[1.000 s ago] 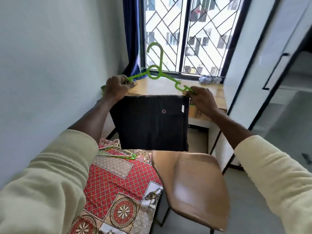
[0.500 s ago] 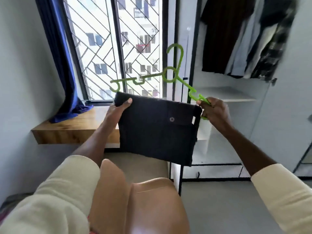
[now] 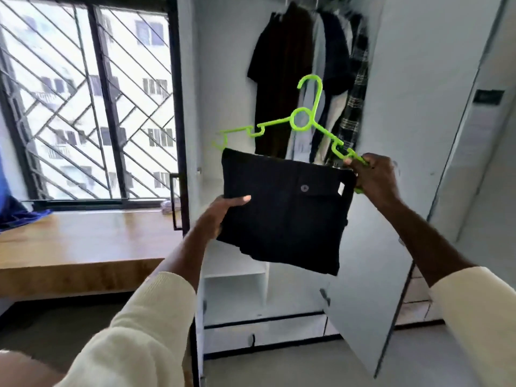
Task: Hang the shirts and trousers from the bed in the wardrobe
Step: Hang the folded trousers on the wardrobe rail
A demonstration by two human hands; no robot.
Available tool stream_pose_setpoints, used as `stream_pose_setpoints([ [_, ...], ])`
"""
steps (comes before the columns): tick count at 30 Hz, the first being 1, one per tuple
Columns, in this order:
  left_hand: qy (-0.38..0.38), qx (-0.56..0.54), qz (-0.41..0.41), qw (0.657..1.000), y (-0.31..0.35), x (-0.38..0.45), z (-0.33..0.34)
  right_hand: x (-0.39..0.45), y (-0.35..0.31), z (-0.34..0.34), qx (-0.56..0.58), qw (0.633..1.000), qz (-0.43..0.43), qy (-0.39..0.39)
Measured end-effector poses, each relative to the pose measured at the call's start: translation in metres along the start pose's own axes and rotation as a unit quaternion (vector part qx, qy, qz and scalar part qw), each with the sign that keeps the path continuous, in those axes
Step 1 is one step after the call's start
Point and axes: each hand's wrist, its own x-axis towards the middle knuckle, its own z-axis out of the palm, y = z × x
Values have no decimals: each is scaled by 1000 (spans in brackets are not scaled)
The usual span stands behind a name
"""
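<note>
Your right hand [image 3: 372,177] pinched the hanger [image 3: 303,125] by its end, keeping the hook free for the rail (hidden above). Your left hand [image 3: 223,216] gripped the folded trousers [image 3: 284,216], steadying them on the hanger's bar before the open wardrobe [image 3: 223,79].

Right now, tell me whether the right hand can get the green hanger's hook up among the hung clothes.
Probably yes: the right hand grips the green hanger, the wardrobe door stands open.

Both arms reach forward and up — the left hand [image 3: 223,212] grips with its thumb on top, the right hand [image 3: 372,178], raised higher, has fingers curled in a pinch.
</note>
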Motion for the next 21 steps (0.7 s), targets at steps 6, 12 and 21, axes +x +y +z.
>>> stream_pose_setpoints([
  [6,96,-13,72,993,27,100,41,76,28,-3,-15,1000,5,9],
  [12,168,11,90,982,51,201,31,155,23,24,-105,988,-82,-79],
  [21,147,20,95,984,109,369,-8,317,12,112,-153,967,-202,21],
])
